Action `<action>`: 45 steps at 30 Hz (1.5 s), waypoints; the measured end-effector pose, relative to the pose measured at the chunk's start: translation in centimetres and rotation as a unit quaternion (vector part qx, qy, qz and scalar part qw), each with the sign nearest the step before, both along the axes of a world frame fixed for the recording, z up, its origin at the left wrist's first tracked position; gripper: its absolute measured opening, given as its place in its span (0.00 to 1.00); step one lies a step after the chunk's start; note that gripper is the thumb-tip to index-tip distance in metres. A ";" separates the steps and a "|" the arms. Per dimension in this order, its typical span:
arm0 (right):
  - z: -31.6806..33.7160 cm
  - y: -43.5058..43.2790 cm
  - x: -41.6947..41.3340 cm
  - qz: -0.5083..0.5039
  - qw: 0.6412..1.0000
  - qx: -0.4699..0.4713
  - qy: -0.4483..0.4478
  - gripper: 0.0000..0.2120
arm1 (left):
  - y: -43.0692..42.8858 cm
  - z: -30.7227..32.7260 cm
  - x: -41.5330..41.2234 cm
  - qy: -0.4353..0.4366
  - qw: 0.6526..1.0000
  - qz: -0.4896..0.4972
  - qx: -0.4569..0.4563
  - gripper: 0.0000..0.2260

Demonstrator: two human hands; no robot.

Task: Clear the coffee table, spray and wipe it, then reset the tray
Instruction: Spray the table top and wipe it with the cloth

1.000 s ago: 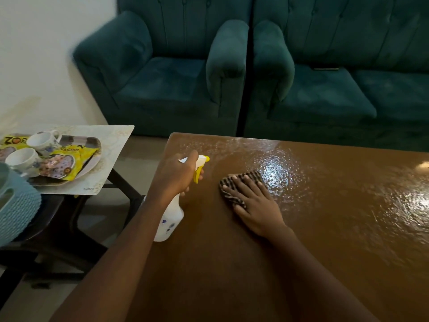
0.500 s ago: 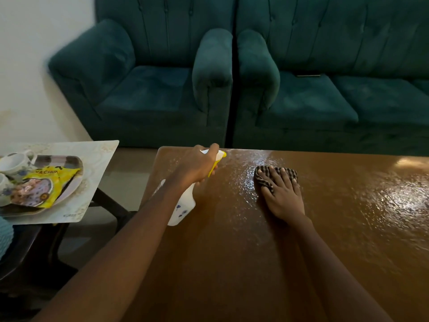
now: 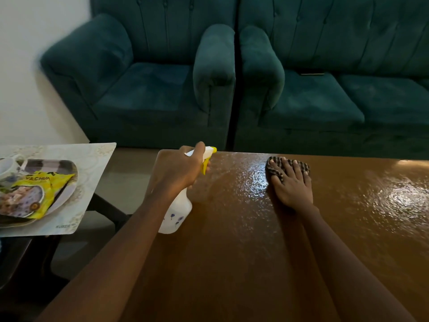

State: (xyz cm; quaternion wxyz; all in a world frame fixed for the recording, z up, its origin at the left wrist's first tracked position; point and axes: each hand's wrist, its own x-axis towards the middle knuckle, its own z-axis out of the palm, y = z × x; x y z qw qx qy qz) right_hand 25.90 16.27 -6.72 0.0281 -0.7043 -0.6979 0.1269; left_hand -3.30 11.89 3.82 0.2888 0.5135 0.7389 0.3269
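**A:** Reading left to right, item by item. Far left, side stand: tray (image 3: 69, 166) on a pale mat (image 3: 97, 159), holding a cup (image 3: 7, 163) and a yellow packet (image 3: 44, 182). All off the main surface (image 3: 232, 263), so I judge clearing done.

**B:** Left hand?

**A:** Left hand (image 3: 176, 173): closed round the neck of the sprayer (image 3: 176, 214), one finger on the yellow trigger (image 3: 205, 163). White bottle, tilted, nozzle aimed over the far left corner. I can't tell whether its base touches the surface edge.

**B:** Middle?

**A:** Wet sheen of droplets (image 3: 253, 180) between the two hands, thickest just left of the cloth.

**B:** Right hand?

**A:** Right hand (image 3: 290, 182): laid flat, fingers spread, pressing the striped cloth (image 3: 287, 166) down at the far edge. It grips nothing; palm pressure only. Beyond it, a glare patch (image 3: 401, 196) further right; wet or merely lit, I can't say.

**B:** Step in hand?

**A:** Spray and wipe, I'd say, roughly mid-task. Tray reset not begun.

**B:** How would you do it well?

**A:** My view: keep the nozzle low and pointed inward, away from the sofa (image 3: 301, 101) just behind the far edge. Short squeezes, not floods. Cloth flat under the whole palm, overlapping strokes drawn through the droplets toward me, so liquid is not pushed off the far edge. Near half looks drier; it wants spray before wiping.

**B:** Risk?

**A:** Overspray on upholstery, streaks if the cloth bunches.
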 end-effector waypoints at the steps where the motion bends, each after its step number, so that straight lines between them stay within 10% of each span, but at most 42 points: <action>1: 0.0 1.0 -0.2 -0.012 1.000 -0.001 0.002 0.26 | -0.1 -0.2 -0.3 -0.022 1.000 0.004 0.005 0.25; 7: 0.5 5.7 -5.4 -0.037 0.999 -0.010 0.012 0.27 | -1.2 -0.2 -1.5 -0.097 0.993 0.034 0.063 0.21; 18: -0.4 -3.2 -11.1 0.214 0.976 0.032 0.007 0.31 | -1.6 -0.2 -1.5 -0.147 0.984 0.051 0.084 0.21; 28: -0.4 2.3 -8.0 0.005 1.000 0.008 -0.002 0.27 | -2.5 0.0 -0.8 -0.139 0.980 0.090 0.112 0.19; 35: -0.2 1.3 -13.8 0.156 0.987 0.025 0.029 0.26 | -3.3 -0.1 -0.8 -0.156 0.970 0.108 0.150 0.20; 45: -0.9 -2.2 -13.7 0.054 0.998 0.028 0.034 0.25 | -2.9 0.1 -3.3 -0.164 0.977 0.097 0.099 0.19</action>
